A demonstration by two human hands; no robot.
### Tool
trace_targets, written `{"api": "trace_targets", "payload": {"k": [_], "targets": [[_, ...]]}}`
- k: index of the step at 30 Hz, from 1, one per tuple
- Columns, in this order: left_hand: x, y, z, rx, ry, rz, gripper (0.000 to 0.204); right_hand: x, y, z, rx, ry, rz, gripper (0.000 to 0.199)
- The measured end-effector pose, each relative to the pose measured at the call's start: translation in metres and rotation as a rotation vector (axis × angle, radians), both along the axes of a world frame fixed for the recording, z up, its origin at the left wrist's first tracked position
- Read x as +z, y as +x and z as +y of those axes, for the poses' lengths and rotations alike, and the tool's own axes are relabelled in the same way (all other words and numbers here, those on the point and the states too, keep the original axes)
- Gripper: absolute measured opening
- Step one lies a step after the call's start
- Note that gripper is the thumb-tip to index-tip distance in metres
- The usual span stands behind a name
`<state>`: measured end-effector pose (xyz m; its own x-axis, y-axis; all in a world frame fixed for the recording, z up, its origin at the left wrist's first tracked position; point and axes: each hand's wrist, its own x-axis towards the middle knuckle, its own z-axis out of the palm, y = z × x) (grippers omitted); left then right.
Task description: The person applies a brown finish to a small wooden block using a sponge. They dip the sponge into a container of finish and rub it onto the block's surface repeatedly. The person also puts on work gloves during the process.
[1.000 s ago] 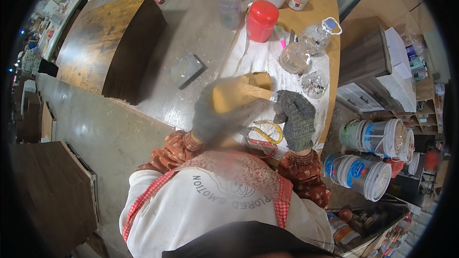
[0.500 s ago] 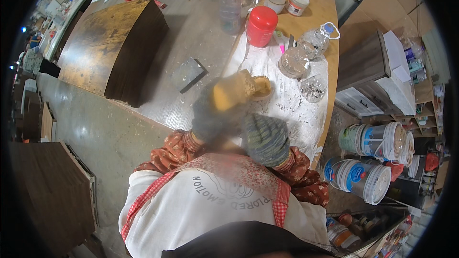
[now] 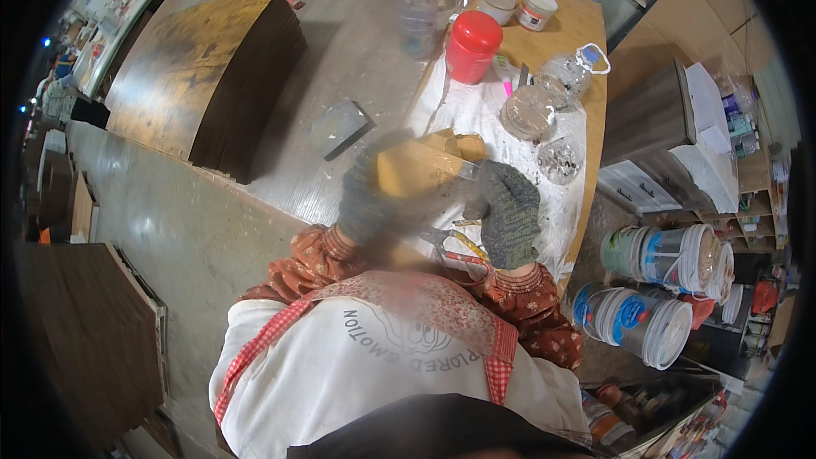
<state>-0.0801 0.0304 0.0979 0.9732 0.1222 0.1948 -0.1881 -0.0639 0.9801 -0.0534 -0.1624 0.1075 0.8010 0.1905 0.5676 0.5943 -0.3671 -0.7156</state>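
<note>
Between the two gloved hands, a tan wooden block [image 3: 418,168] is gripped by the blurred left hand [image 3: 367,200]; the right hand [image 3: 508,211] curls closed at its right end. Scissors [image 3: 459,246] lie just below, a red-lidded jar [image 3: 472,44] beyond.

Wooden block [image 3: 421,166] between both gloved hands, jar [image 3: 473,46] behind, buckets [image 3: 654,289] right

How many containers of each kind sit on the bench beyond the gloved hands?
Red-lidded jar: 1
Clear plastic bottles: 2
Small white-lidded tub: 1
Round clear dishes: 2
Total: 6
</note>
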Motion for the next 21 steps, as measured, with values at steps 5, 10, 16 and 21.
{"api": "trace_targets", "payload": {"k": [5, 10, 16, 21], "targets": [[0.010, -0.006, 0.006, 0.002, -0.043, -0.015, 0.059, 0.009, 0.004, -0.009, -0.010, 0.697, 0.766, 0.019], [0.005, 0.002, 0.008, 0.051, -0.085, 0.051, 0.062, 0.013, -0.008, 0.002, -0.133, 0.266, 0.342, 0.020], [-0.011, 0.007, 0.010, 0.149, -0.246, 0.097, 0.058, -0.009, -0.033, 0.016, -0.029, -0.839, -0.388, 0.041], [-0.020, 0.011, 0.021, 0.180, -0.034, 0.113, 0.052, -0.002, -0.038, 0.005, 0.076, -0.653, -0.306, 0.027]]}}
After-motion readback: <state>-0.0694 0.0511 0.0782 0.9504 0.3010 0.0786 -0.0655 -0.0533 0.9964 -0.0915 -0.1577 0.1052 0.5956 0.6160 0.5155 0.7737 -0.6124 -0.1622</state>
